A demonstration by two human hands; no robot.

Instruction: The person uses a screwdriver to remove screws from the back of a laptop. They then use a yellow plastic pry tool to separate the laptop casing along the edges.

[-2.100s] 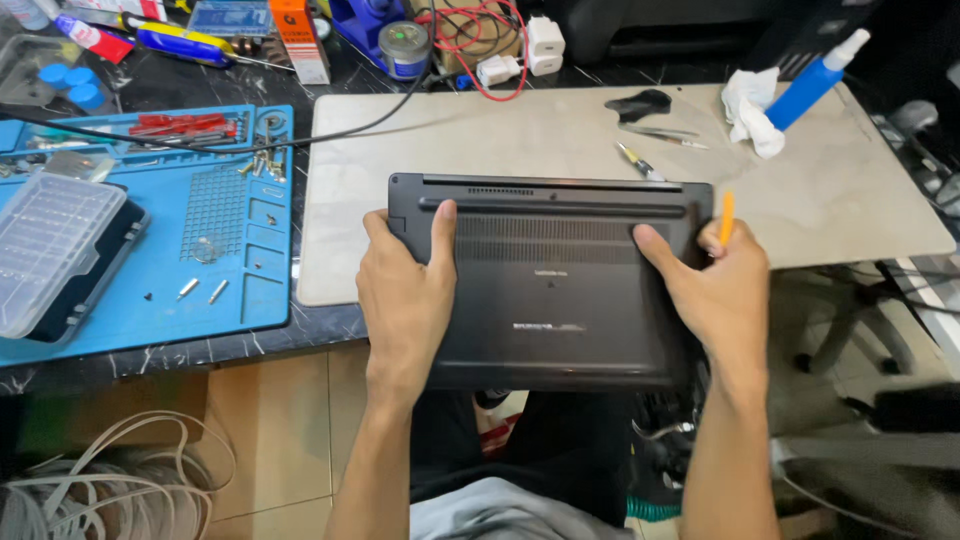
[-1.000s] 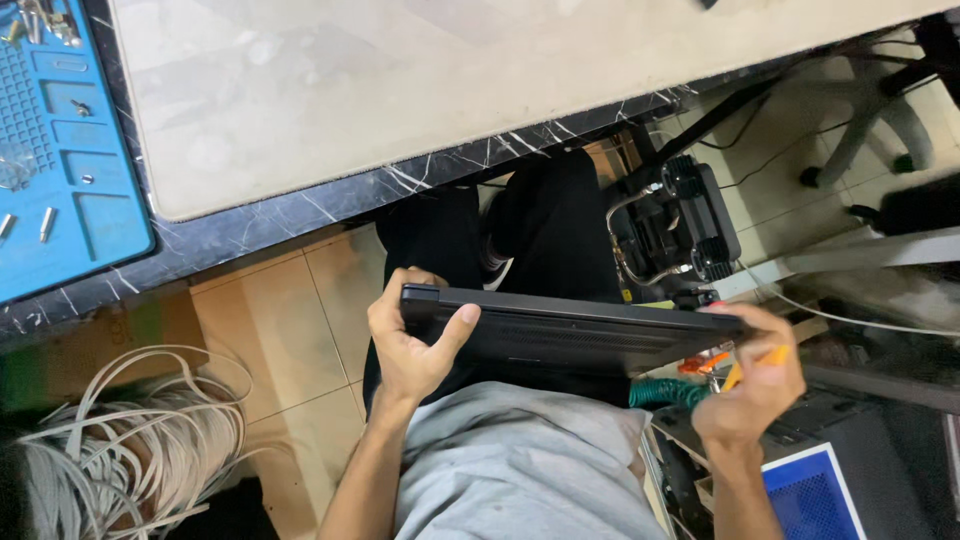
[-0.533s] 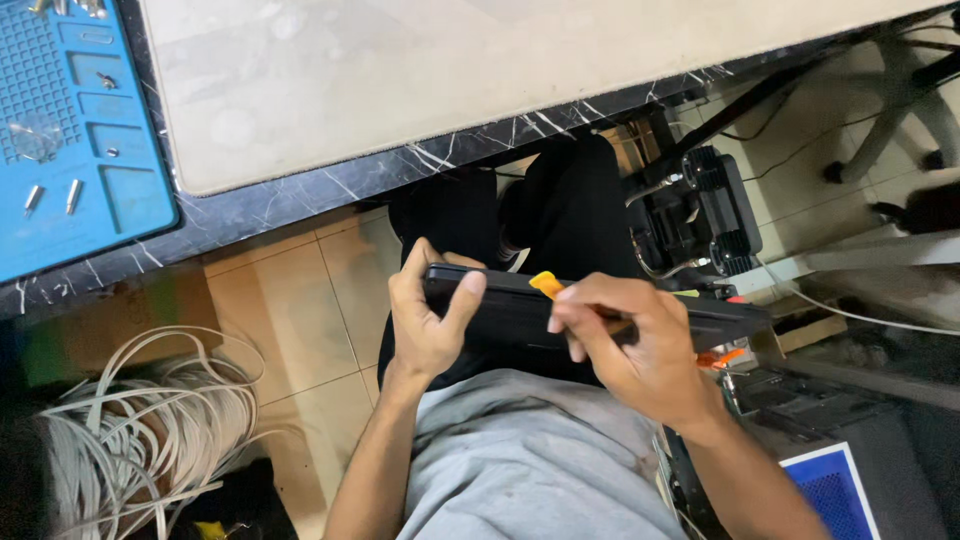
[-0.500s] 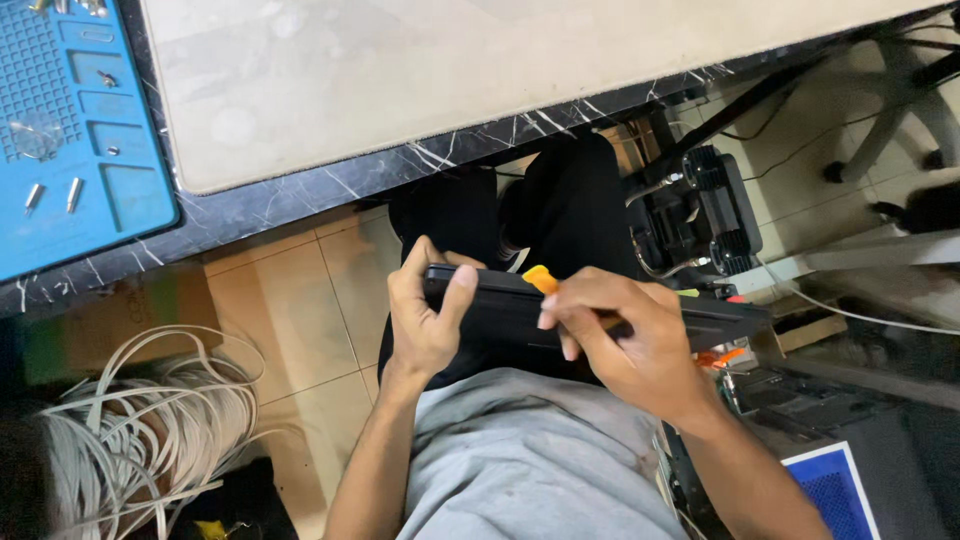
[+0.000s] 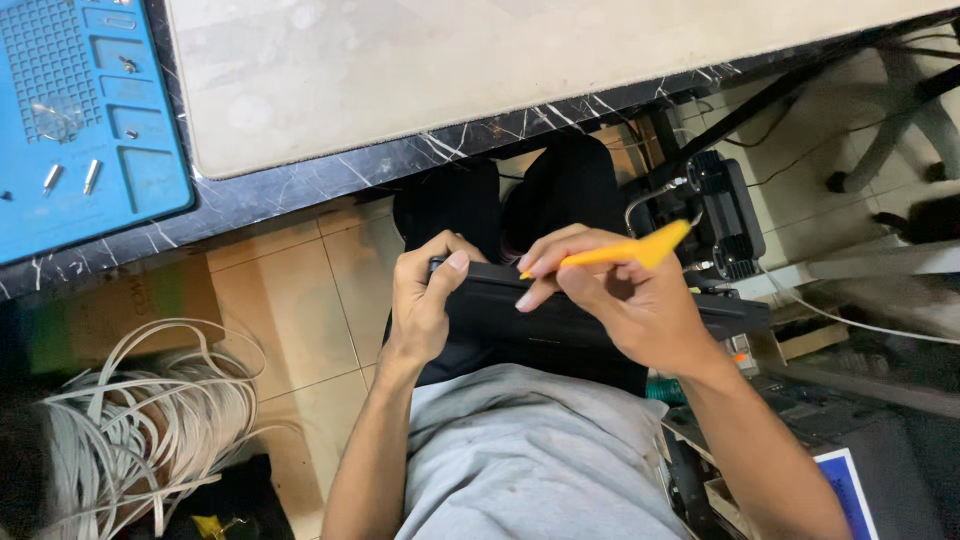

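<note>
A closed black laptop [image 5: 560,318] rests on my lap, held on edge below the table. My left hand [image 5: 425,300] grips its left end, thumb over the top edge. My right hand [image 5: 620,300] lies over the laptop's middle and pinches a flat orange plastic pry tool [image 5: 620,253]. The tool's narrow tip points left at the laptop's upper edge near my left thumb, and its wide end sticks out to the right.
A beige mat [image 5: 480,60] covers the dark marble tabletop [image 5: 330,185]. A blue work mat [image 5: 90,110] with small screws lies at upper left. Coiled white cables [image 5: 130,420] sit on the tiled floor. A black device [image 5: 720,215] and chair legs stand at right.
I lifted the laptop off the table mat down onto my lap. My right hand has shifted from the laptop's right end to its middle, bringing the orange tool to the top edge.
</note>
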